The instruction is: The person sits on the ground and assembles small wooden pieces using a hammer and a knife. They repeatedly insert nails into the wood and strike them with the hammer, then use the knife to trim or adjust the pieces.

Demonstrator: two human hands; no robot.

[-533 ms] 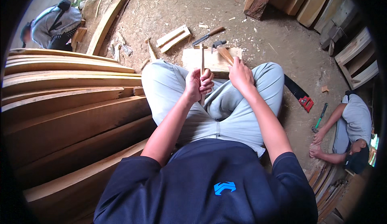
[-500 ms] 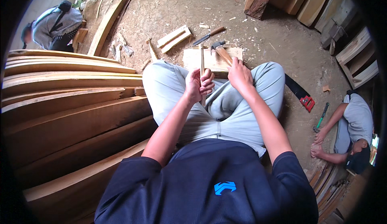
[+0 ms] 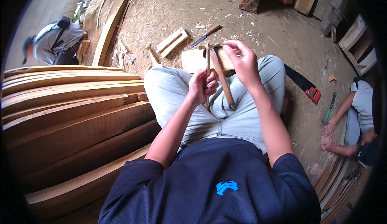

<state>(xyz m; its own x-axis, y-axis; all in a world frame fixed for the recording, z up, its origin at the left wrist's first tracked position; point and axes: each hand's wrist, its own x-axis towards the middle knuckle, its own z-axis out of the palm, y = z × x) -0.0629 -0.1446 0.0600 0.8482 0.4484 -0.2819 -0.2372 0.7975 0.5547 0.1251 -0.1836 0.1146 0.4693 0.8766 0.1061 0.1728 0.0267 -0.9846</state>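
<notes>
Stick (image 3: 207,60) stands upright at the middle of the frame, with the left hand (image 3: 204,85) wrapped round it. The right hand (image 3: 244,62) is raised just right of it, thumb and forefinger near the hammer (image 3: 221,74) head; whether they pinch anything I cannot tell. The hammer head lies at the far edge of the board (image 3: 192,61), upper centre, and its handle slants down over the trousers (image 3: 167,87).

Just above the board lie a slotted wooden piece (image 3: 175,47), two rails with a gap between them, and a knife (image 3: 213,30). A red-handled saw (image 3: 312,94) lies right of the knee, planks (image 3: 76,121) fill the left, and one person sits at upper left (image 3: 60,42), another at the right edge (image 3: 362,103).

Half a second earlier, the right hand held the hammer's handle, which pointed to lower right; now it has let go and moved up. The left hand keeps its hold. The view has shifted slightly, so the right-hand person is cut more by the rim.
</notes>
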